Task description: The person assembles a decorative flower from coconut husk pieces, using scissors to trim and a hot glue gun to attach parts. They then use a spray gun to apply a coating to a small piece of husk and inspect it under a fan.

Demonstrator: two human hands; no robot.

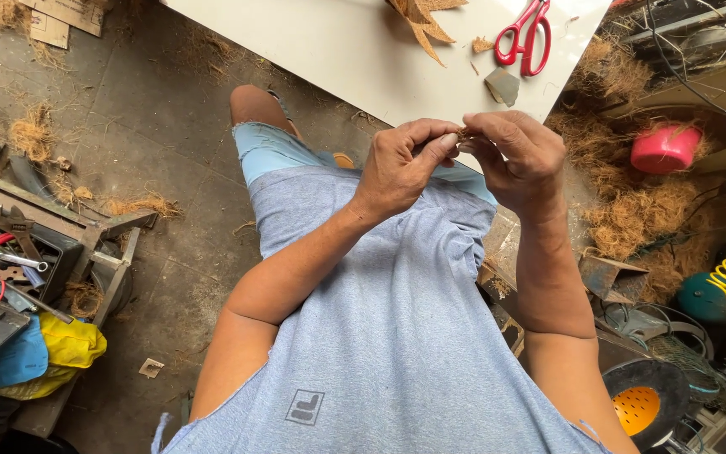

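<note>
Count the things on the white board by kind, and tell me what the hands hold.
Red scissors: 1
Brown husk piece: 1
Grey flat piece: 1
Total: 3
Left hand and right hand pinch one small fibre tuft.

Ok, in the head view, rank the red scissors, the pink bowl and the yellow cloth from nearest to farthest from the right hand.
From the right hand:
1. Red scissors, just above it on the white table.
2. Pink bowl, off to its right among the fibre.
3. Yellow cloth, far lower left by the tools.
</note>
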